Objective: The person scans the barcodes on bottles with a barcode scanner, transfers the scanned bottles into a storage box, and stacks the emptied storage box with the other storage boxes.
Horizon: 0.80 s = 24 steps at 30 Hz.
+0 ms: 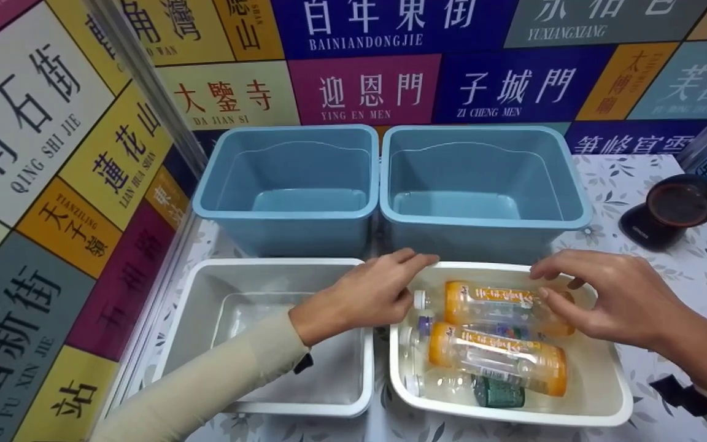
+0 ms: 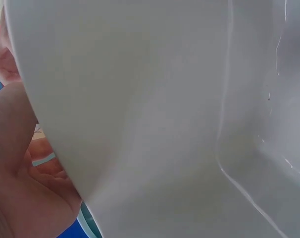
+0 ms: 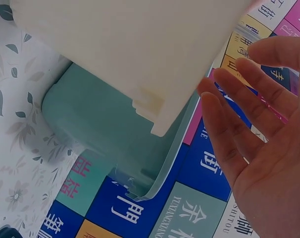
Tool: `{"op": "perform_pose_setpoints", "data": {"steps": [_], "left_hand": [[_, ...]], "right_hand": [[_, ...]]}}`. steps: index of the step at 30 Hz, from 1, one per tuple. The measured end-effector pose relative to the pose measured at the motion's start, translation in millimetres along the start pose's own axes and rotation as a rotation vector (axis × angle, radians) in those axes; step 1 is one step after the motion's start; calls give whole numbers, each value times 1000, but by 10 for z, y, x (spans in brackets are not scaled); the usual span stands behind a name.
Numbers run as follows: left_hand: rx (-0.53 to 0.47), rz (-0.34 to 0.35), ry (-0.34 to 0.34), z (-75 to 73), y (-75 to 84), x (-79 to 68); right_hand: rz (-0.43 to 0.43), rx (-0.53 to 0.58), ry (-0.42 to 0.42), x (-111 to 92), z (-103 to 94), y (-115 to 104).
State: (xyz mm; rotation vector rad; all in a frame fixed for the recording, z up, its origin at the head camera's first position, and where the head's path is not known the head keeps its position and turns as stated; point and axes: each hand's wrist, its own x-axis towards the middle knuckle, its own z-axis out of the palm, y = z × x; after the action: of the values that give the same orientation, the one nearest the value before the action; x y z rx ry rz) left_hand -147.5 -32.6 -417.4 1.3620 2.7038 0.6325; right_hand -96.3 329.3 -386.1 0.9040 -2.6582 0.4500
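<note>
A white bin (image 1: 599, 393) at the front right holds several clear plastic bottles on their sides. An orange-labelled bottle (image 1: 498, 359) lies across the top of them, and another orange-labelled bottle (image 1: 488, 304) lies behind it. A bottle with a green label (image 1: 499, 391) shows at the front. My left hand (image 1: 369, 291) hovers over the gap between the two white bins, its index finger extended and nothing held. Above the right end of the bottle bin is my right hand (image 1: 617, 298); the right wrist view shows its fingers (image 3: 254, 99) spread and relaxed.
A second white bin (image 1: 280, 408) stands at the front left, under my left forearm. Behind stand two blue bins, one at left (image 1: 292, 236) and one at right (image 1: 476, 239). A dark cup-like object (image 1: 666, 212) sits at the right. Patterned panels (image 1: 366, 89) border the table.
</note>
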Motion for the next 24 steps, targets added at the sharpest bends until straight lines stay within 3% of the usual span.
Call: {"op": "perform_pose_setpoints", "data": {"steps": [15, 24], "left_hand": [[27, 6, 27, 40, -1, -11], [29, -2, 30, 49, -2, -20]], "right_hand": [[-72, -7, -7, 26, 65, -49], [-24, 7, -90, 1, 92, -117]]}}
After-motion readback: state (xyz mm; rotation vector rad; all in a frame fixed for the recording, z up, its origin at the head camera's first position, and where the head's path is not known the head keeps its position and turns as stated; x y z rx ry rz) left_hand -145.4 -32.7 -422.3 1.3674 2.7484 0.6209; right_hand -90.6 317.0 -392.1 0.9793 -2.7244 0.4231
